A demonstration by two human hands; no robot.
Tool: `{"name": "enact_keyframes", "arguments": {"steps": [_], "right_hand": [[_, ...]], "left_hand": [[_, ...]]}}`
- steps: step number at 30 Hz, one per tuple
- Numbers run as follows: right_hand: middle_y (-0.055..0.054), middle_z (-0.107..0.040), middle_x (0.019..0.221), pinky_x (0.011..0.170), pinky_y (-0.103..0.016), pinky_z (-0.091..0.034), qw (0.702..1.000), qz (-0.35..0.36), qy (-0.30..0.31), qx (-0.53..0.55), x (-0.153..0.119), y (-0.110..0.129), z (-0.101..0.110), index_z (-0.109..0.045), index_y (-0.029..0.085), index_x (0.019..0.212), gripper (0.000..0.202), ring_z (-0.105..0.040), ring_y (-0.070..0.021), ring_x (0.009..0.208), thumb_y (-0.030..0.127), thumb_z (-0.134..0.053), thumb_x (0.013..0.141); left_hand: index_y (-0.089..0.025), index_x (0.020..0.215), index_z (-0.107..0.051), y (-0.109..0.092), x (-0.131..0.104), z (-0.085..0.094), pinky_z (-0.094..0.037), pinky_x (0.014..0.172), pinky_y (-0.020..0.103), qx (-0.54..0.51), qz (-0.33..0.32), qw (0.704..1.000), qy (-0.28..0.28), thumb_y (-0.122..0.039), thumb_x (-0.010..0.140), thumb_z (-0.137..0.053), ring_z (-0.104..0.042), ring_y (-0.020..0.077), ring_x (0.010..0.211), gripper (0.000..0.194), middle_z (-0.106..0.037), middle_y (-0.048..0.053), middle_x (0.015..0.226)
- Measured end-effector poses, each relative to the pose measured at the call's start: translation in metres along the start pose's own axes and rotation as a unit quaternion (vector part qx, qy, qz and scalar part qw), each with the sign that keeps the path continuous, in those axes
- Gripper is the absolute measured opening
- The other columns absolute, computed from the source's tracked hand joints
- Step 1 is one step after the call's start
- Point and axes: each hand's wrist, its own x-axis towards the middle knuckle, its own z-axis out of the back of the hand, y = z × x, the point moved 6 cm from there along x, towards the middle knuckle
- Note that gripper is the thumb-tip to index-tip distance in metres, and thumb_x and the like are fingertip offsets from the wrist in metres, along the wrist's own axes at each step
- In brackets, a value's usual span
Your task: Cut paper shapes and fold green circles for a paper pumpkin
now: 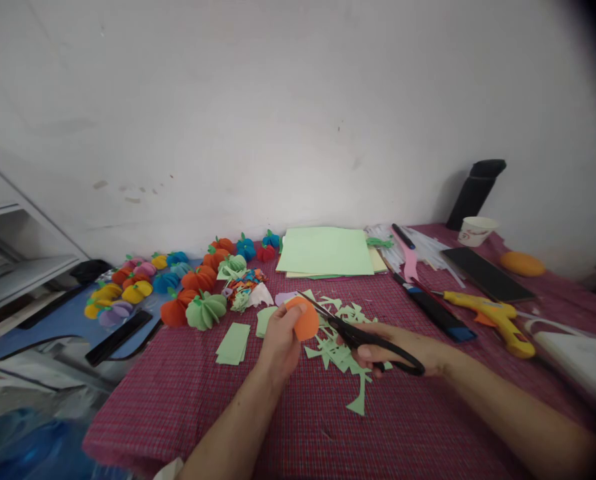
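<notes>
Pinched in my left hand [282, 339] is a rounded piece of orange paper [307, 324]. My right hand [378, 347] grips a pair of black-handled scissors [365, 337], whose blades point left and reach the paper's upper right edge. Whether the blades are cutting into it I cannot tell. Under and around the scissors lie pale green paper scraps [345, 360]. Left of my left hand rests a stack of green paper rectangles [233, 343], with more green pieces [264, 321] close to my fingers.
Finished paper pumpkins [206, 309] crowd the table's left side and a blue table [73, 331] beyond. Green paper sheets [327, 251] lie at the back. On the right are a yellow glue gun [493, 317], a utility knife [438, 310], a phone [485, 273], a paper cup [477, 231] and a black bottle [475, 193].
</notes>
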Motion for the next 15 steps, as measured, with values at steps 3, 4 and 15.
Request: {"name": "enact_keyframes", "arguments": {"steps": [3, 4, 15], "right_hand": [[-0.002, -0.050, 0.077, 0.058, -0.023, -0.041, 1.000, 0.012, 0.002, 0.015, 0.004, -0.001, -0.005, -0.048, 0.014, 0.106, 0.042, -0.048, -0.0091, 0.063, 0.044, -0.054, 0.077], [-0.003, -0.051, 0.079, 0.059, -0.023, -0.041, 1.000, 0.016, 0.003, 0.020, 0.005, -0.002, -0.007, -0.047, 0.014, 0.107, 0.042, -0.048, -0.0095, 0.065, 0.043, -0.054, 0.077], [-0.002, -0.051, 0.074, 0.055, -0.021, -0.040, 0.998, 0.028, -0.018, 0.052, 0.008, 0.000, -0.015, -0.046, 0.013, 0.101, 0.042, -0.048, -0.0095, 0.063, 0.045, -0.055, 0.076]], "left_hand": [[-0.013, 0.071, -0.056, 0.006, -0.004, -0.003, -0.039, 0.051, 0.021, -0.005, 0.017, 1.000, 0.007, -0.020, 0.062, -0.065, -0.051, 0.0081, 0.050, 0.015, -0.057, -0.002, 0.059], [-0.013, 0.071, -0.055, 0.007, -0.004, -0.004, -0.039, 0.051, 0.021, -0.008, 0.022, 1.000, 0.008, -0.020, 0.062, -0.065, -0.051, 0.0078, 0.050, 0.015, -0.057, -0.002, 0.058], [-0.014, 0.072, -0.054, 0.009, -0.006, -0.006, -0.038, 0.053, 0.021, -0.035, 0.018, 0.999, 0.007, -0.019, 0.063, -0.064, -0.049, 0.0074, 0.052, 0.015, -0.055, -0.003, 0.059]]}}
